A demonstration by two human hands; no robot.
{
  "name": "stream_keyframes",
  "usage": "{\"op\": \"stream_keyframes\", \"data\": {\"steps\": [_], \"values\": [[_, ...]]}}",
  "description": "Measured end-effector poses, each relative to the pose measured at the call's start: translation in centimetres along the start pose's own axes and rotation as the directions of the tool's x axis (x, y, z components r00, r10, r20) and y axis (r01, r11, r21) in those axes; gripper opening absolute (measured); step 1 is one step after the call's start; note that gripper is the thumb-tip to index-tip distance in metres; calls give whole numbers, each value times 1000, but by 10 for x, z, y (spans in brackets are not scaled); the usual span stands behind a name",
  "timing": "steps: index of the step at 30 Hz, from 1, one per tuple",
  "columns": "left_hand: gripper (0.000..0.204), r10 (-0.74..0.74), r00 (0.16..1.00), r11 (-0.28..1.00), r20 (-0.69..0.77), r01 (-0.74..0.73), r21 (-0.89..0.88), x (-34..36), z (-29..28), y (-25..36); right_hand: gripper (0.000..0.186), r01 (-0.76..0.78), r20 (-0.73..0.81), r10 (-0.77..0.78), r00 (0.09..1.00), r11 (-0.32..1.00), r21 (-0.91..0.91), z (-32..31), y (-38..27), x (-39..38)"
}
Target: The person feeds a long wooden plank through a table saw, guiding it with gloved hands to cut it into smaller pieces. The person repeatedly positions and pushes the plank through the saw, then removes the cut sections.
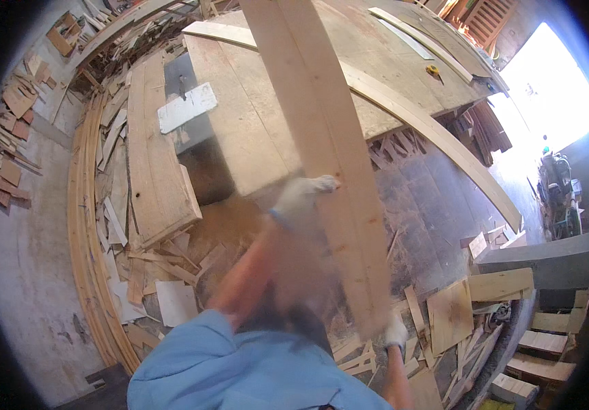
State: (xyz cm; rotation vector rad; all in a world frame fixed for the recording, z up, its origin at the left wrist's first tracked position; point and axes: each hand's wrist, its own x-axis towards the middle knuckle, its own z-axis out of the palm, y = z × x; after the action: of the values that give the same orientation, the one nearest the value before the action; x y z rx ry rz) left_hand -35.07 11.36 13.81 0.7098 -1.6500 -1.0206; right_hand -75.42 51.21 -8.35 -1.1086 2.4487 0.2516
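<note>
A long, wide wooden board (339, 150) runs from the top of the view down toward my body, held above the workbench (240, 123). My left hand (303, 197), in a white glove, is closed round its left edge about midway along, the thumb side on the upper face. At the near end, my right hand (395, 331), also in a white glove, grips the board's right side; its fingers are mostly hidden behind the wood. Beneath the board, a narrow pale plank (431, 130) lies slantwise across the bench and juts past its right edge.
A white slab (188, 108) lies at the bench's left by a dark slot. A yellow tape measure (433, 71) rests at the far right. Offcuts (450, 314) litter the floor, long strips (84, 225) line the left wall, and stacked wood blocks (540, 365) stand at lower right.
</note>
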Motion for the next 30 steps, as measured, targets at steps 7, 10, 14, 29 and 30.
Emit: {"op": "stream_keyframes", "data": {"steps": [7, 10, 14, 29, 30], "values": [[35, -280, 955, 952, 94, 264, 155, -42, -48, 13, 55, 42, -123, -724, 679, -129, 991, -241, -360, 72], [39, -440, 890, 898, 118, 434, 74, -66, -83, 42, 84, 218, -407, -840, 358, -349, 911, -367, -447, 28], [39, -622, 755, 778, 208, 566, 274, -94, -123, 81, 81, -300, -400, -916, 26, -389, 871, -422, -498, 39], [51, -855, 505, 511, 118, 781, 359, -218, -279, 136, 37, -492, -74, -742, 666, -512, 704, -160, -376, -36], [52, -854, 511, 493, 97, 737, 462, -213, -288, 145, 41, -507, -59, -745, 664, -507, 697, -162, -380, -62]]}}
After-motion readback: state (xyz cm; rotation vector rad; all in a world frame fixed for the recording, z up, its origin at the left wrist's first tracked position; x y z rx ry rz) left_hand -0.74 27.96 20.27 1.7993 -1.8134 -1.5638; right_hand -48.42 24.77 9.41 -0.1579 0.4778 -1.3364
